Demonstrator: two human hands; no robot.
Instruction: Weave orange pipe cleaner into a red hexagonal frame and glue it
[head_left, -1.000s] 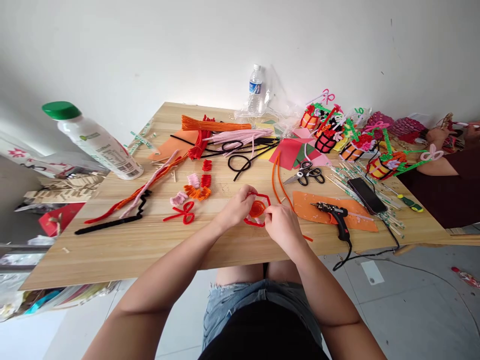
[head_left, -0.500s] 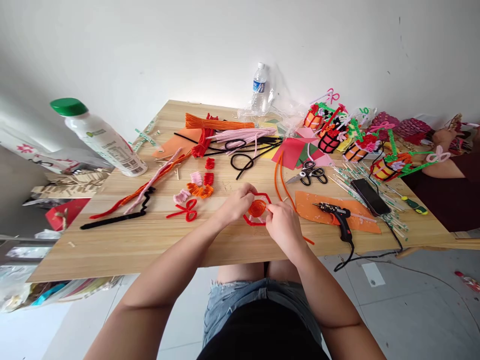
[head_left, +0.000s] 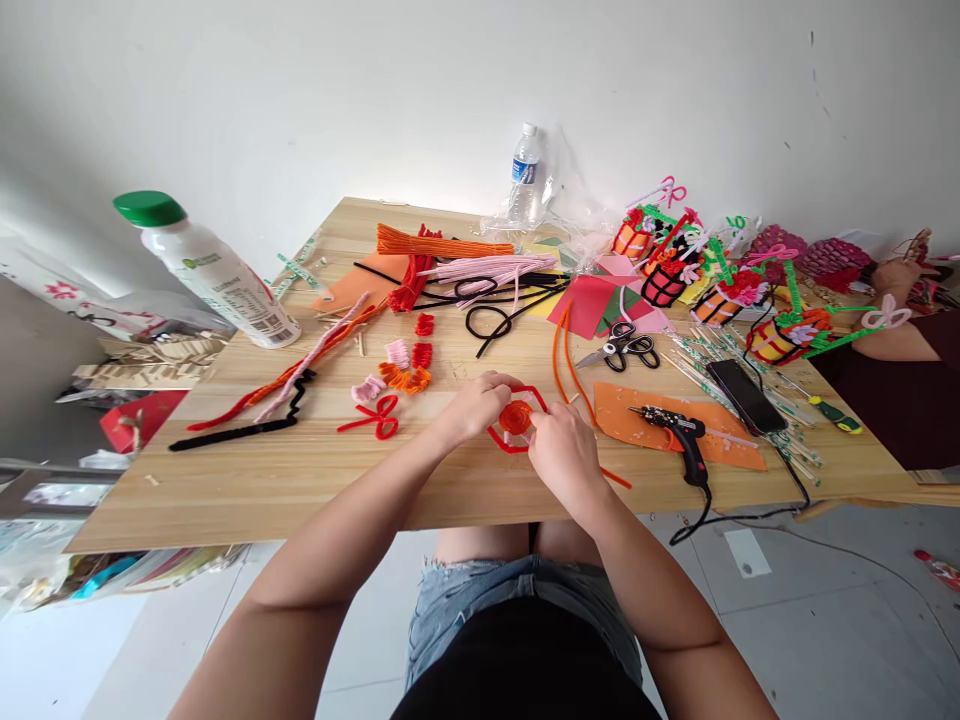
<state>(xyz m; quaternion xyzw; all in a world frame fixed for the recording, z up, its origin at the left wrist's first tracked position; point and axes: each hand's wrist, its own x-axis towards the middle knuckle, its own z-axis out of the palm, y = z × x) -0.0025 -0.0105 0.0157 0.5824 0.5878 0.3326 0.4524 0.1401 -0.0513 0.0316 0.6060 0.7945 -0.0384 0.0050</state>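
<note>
Roughly midway, judging by the piece: the red fuzzy-wire hexagon (head_left: 496,438) is closed, and a flat orange spiral (head_left: 516,417) sits inside it, not visibly fixed. The left hand (head_left: 480,405) pinches its far edge and the right hand (head_left: 562,450) its near-right side, each grip clenched on it, low over the table (head_left: 300,480) at front middle. The wire looks soft, bristly and easily bent; the glue gun (head_left: 679,432) lies just to the right.

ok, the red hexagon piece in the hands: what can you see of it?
The red hexagon is a fuzzy pipe cleaner bent into a six-sided outline, with an orange coil wound flat at its centre. It sits low on the wooden table near the front edge. The left hand grips its upper left; the right hand holds and hides its right side.
</note>
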